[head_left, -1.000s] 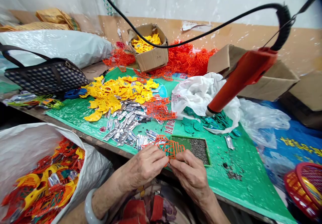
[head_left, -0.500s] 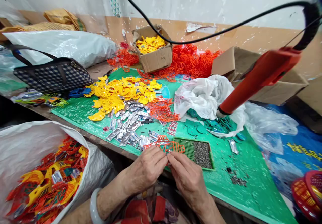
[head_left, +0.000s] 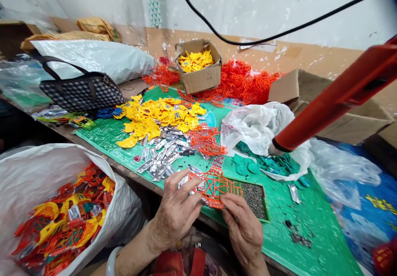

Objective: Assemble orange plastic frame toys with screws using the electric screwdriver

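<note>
Both my hands are at the near table edge, on an orange lattice plastic frame raised a little above the table. My left hand has its bent fingers around the frame's left end; the thumb is mostly hidden. At the lower right edge, my right hand pinches the frame between thumb and fingers. Just behind the frame lies a green tray with small dark screws in its right part. Silver plastic pieces are heaped beyond my left hand.
Yellow plastic parts and more orange frames cover mid-table. A red power screwdriver slants in from the right, beside a white plastic bag and green pieces. An open sack of assembled parts stands at left.
The orange frame has come up into fuller view between my hands. My hands have moved apart, the left opening from a close pinch, the right shifting rightward. The whole view has shifted slightly.
</note>
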A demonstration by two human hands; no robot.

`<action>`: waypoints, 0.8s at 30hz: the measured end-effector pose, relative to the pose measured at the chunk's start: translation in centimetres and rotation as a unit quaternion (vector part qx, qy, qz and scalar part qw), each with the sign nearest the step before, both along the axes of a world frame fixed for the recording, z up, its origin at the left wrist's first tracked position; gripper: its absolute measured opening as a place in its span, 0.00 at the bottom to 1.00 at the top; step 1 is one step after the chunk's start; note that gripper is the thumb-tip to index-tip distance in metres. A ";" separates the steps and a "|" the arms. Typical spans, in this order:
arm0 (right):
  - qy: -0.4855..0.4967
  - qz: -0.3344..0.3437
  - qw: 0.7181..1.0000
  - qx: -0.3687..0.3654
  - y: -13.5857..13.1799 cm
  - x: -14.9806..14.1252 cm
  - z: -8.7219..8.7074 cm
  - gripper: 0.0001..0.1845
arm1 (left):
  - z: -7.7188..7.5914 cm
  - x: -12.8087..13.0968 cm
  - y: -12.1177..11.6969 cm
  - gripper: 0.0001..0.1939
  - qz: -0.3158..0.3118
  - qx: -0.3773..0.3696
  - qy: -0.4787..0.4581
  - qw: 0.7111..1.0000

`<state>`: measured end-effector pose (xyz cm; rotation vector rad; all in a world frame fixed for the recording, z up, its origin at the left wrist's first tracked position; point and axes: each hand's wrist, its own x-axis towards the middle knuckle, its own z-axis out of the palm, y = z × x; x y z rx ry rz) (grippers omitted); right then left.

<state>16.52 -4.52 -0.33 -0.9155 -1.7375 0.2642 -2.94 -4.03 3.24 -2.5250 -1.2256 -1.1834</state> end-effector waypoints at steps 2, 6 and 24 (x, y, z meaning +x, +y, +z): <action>0.016 0.001 1.000 -0.007 -0.1 -0.1 -0.2 0.12 | -0.1 0.3 0.0 0.10 -0.003 -0.002 -0.014 1.000; 0.023 -0.005 1.000 -0.007 -0.3 -0.1 -0.2 0.11 | -0.4 0.7 0.0 0.10 -0.021 0.001 -0.045 0.999; -0.055 0.012 0.998 0.016 -0.1 1.1 0.5 0.11 | 0.2 -0.1 0.3 0.14 -0.087 -0.065 -0.028 0.994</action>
